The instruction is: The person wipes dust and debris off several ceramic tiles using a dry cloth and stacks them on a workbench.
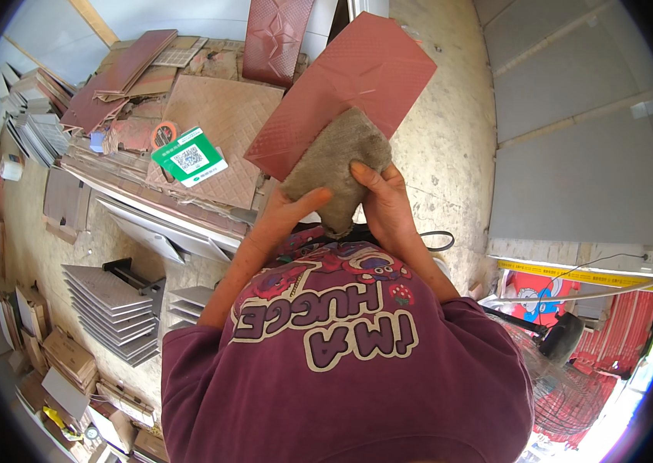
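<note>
A red tile (350, 77) with an embossed diamond pattern is tilted in front of my body. Over its near end lies a grey-brown cloth (342, 154), whose lower corner droops between my wrists. My left hand (292, 212) is closed at the cloth's left side, thumb laid across it. On the other side, my right hand (387, 197) pinches the cloth with its thumb on top. The fingers of both hands are mostly hidden underneath, so how far they also grip the tile cannot be seen.
A low pile to the left bears a brown tile (218, 116), a green-and-white code card (190, 158) and a tape roll (164, 135). Another red tile (276, 42) leans behind. Grey tiles (114, 309) stand in a rack at lower left. A fan (573, 393) is at lower right.
</note>
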### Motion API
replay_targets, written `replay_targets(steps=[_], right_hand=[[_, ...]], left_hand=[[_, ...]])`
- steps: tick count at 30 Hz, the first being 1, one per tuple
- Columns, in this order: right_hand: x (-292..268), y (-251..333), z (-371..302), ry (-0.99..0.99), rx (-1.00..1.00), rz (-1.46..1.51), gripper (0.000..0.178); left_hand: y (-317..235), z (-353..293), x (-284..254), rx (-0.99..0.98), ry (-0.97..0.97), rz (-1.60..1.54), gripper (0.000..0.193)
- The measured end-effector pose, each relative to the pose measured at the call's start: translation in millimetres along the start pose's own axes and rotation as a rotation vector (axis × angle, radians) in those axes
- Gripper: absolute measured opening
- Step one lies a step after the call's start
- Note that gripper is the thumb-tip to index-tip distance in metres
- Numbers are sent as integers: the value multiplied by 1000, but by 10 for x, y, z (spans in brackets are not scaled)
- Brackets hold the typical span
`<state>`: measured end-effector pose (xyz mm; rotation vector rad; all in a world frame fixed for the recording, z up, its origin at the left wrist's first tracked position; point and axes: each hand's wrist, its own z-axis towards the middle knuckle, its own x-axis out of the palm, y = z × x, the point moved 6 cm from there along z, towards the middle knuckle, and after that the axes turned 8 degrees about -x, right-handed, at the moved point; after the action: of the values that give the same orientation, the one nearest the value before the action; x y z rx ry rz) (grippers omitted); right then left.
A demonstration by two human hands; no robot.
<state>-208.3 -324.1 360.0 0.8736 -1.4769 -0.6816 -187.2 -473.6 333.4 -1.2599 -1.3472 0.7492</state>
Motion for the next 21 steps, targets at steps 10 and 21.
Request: replay_targets(steps=[10,21], right_hand=[[-393,31,17,-4,57,-95,37],[-240,56,-107,149,109,-288,37]], left_hand=[[-318,285,-355,107,66,-298,66],[-126,280,-239,-66,-103,-484,31]])
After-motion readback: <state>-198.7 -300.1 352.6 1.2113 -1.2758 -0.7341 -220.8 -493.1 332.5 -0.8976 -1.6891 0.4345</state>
